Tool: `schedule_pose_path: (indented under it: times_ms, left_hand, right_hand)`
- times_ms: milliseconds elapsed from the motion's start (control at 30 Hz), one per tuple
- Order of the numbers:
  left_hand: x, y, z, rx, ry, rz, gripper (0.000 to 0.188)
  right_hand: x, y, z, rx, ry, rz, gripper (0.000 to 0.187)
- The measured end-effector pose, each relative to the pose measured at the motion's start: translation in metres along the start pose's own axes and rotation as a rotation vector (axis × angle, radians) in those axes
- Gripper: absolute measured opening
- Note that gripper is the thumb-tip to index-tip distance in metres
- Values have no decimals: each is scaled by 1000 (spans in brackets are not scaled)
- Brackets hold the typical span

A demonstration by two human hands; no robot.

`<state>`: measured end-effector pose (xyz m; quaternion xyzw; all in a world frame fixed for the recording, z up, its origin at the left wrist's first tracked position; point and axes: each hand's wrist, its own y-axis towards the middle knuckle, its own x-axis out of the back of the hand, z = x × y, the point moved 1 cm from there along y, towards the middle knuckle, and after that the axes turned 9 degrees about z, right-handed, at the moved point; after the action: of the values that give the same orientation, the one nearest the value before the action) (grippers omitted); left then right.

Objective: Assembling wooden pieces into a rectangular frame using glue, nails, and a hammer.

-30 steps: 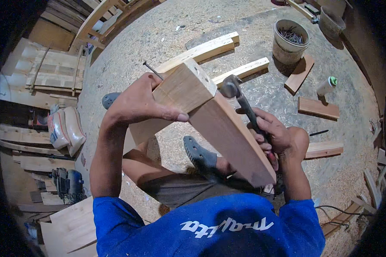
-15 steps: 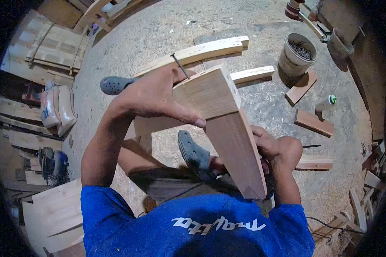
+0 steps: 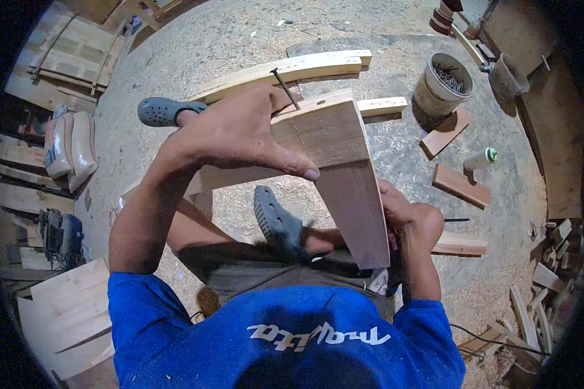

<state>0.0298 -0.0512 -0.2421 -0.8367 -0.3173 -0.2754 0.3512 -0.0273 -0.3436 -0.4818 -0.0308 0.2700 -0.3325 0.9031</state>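
Observation:
My left hand (image 3: 240,133) grips the corner of a wooden frame, its thumb lying along the joint between two pieces. The upper block (image 3: 324,136) is pale wood with a dark hole in its top edge. A long nail (image 3: 284,87) sticks up, tilted, beside my left fingers. Below the joint, a tapered board (image 3: 350,207) runs down toward my lap. My right hand (image 3: 405,211) is closed against the board's right edge; what its fingers hold is hidden. A small greyish metallic-looking piece (image 3: 378,281) shows at the board's lower end, its kind unclear.
A bucket of nails (image 3: 442,84) stands at the far right, near wood blocks (image 3: 461,186) and a white bottle with a green cap (image 3: 480,159). Long pale beams (image 3: 285,72) lie ahead. Sacks (image 3: 71,149) and a dark machine (image 3: 60,236) sit left; wood scraps lie right.
The tapered board's lower end has risen slightly and drawn away from my shirt, and the metallic piece beneath it now shows. Both hands keep their places on the frame.

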Motion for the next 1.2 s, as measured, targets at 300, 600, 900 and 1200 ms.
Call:
schedule_pose_path:
  times_ms: [300, 600, 900, 1200]
  left_hand:
    - [-20, 17, 19, -139, 298, -246, 72]
    - [-73, 63, 32, 86, 475, -291, 53]
    - [-87, 62, 38, 55, 489, -425, 52]
    - [-96, 62, 33, 37, 528, -492, 46]
  right_hand:
    - [8, 2, 56, -202, -614, -559, 59]
    - [-21, 36, 120, 441, -889, -555, 60]
    - [0, 56, 97, 336, -825, -420, 57]
    - [-20, 20, 112, 349, -936, -650, 47]
